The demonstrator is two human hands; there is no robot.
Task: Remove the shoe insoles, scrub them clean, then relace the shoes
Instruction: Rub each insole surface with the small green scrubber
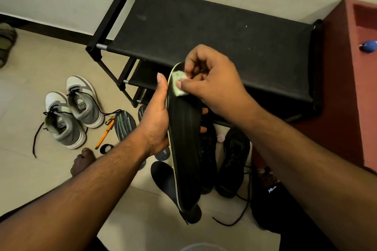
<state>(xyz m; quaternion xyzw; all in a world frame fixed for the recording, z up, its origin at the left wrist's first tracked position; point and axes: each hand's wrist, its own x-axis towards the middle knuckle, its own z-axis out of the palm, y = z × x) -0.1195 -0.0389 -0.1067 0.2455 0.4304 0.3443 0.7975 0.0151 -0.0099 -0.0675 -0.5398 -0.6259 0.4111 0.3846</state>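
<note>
My left hand (157,116) grips a long black insole (186,149) with a pale green edge, held upright in the middle of the view. My right hand (212,83) pinches a small pale green sponge (179,83) against the insole's top end. On the floor lie another dark insole (165,181), a grey-green ribbed insole (124,126), and a pair of black shoes (232,161) with loose black laces. A pair of grey and white sneakers (71,112) stands at the left, laces untied.
A black fabric shoe rack (214,32) stands against the wall ahead. An orange pen (105,134) and a small black ring (106,147) lie by the sneakers. A red-brown cabinet (346,87) is at the right. My bare feet rest on the tiled floor.
</note>
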